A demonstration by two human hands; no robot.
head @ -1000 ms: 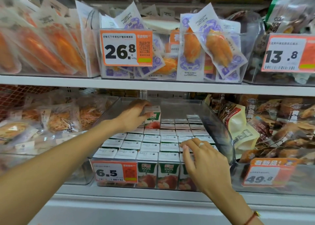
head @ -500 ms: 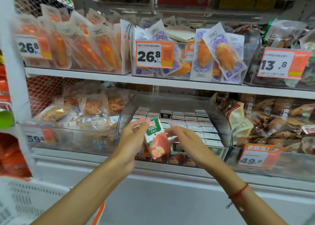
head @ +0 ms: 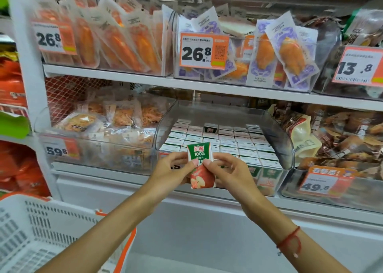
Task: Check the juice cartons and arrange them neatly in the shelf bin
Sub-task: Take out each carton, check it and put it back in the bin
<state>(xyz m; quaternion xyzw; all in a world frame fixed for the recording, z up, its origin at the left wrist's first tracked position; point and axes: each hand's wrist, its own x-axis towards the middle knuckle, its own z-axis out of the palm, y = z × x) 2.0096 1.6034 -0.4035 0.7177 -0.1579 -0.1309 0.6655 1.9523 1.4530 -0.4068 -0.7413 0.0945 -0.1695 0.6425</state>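
A small green, white and red apple juice carton (head: 200,165) is held upright in front of the shelf. My left hand (head: 173,172) grips its left side and my right hand (head: 230,174) grips its right side. Behind it stands a clear plastic shelf bin (head: 287,146) filled with rows of matching juice cartons (head: 234,145) seen from the top. One darker carton (head: 210,127) sits in the back row. The hands hide part of the bin's front and its price tag.
Neighbouring clear bins hold bagged snacks to the left (head: 107,123) and right (head: 339,136). The shelf above (head: 207,87) carries packets of orange food with price tags. A white plastic basket (head: 39,233) sits at the lower left.
My left hand lifted a carton out of the bin's back left. Both hands then brought it forward and turned it upright. The view has pulled back from the shelf.
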